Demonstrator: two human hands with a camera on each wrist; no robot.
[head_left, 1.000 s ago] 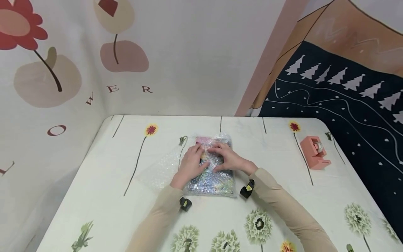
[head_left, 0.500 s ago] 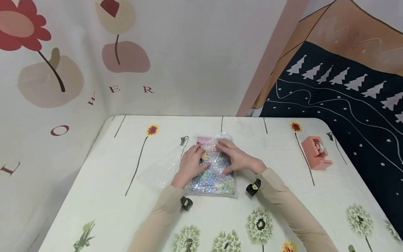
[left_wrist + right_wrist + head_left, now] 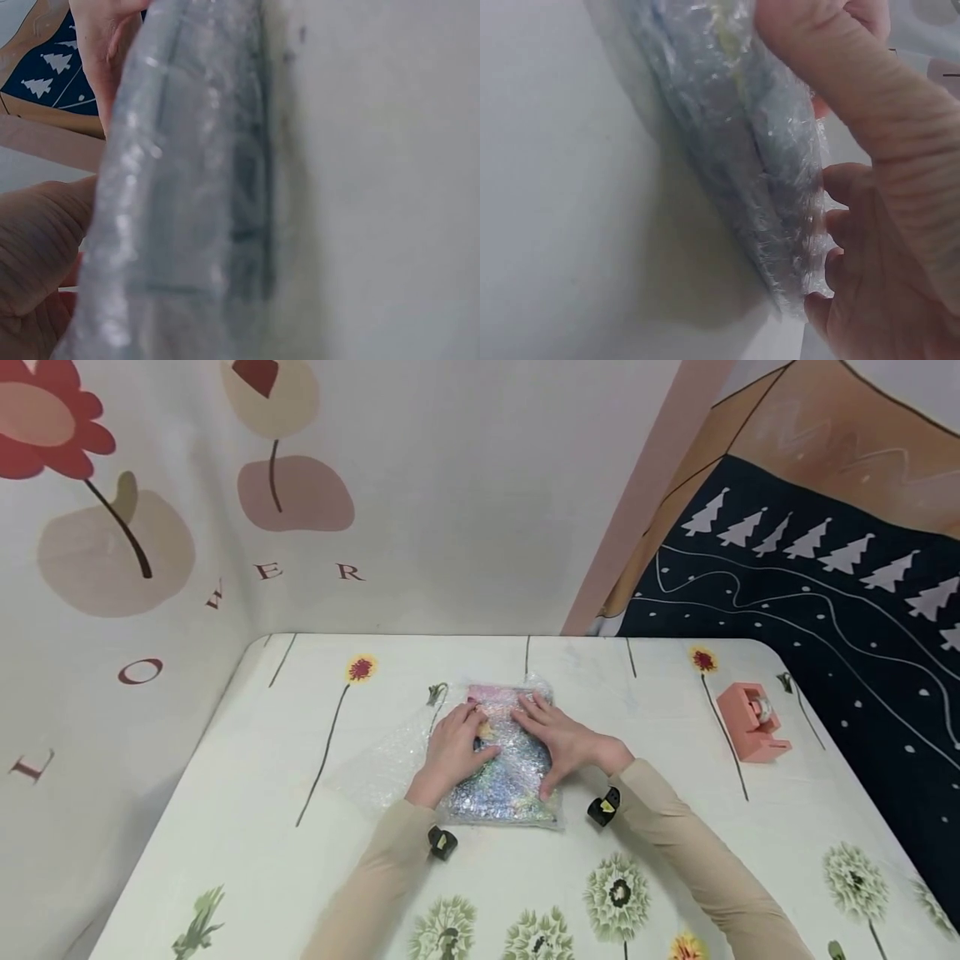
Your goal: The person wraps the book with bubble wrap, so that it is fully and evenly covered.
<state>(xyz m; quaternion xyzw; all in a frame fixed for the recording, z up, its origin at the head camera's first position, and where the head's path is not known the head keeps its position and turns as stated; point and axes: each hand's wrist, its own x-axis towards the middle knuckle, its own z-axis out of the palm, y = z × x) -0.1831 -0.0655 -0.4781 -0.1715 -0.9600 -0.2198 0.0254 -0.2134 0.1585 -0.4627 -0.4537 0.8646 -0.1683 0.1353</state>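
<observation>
A flat, rectangular item wrapped in bubble wrap [image 3: 498,793] lies on the table, with pink at its far end and blue and yellow patches showing through. My left hand [image 3: 453,747] rests on its left side, thumb pointing inward. On the right part of the wrapped item, my right hand [image 3: 566,739] lies with fingers spread and thumb stretched toward the near edge. The right wrist view shows the thumb and fingertips of the right hand [image 3: 885,150] touching the wrap's top. In the left wrist view the wrapped item's side [image 3: 187,187] hides much of the left hand [image 3: 37,247].
A loose flap of bubble wrap [image 3: 375,768] spreads over the table to the left. At the right stands a pink tape dispenser [image 3: 742,727] with a clear roll. The flower-print tablecloth [image 3: 247,793] covers the table, and printed curtains [image 3: 465,510] hang behind.
My right hand has shifted right across the wrapped item, and its fingers and thumb have spread wider apart. The left hand has stayed in nearly the same place.
</observation>
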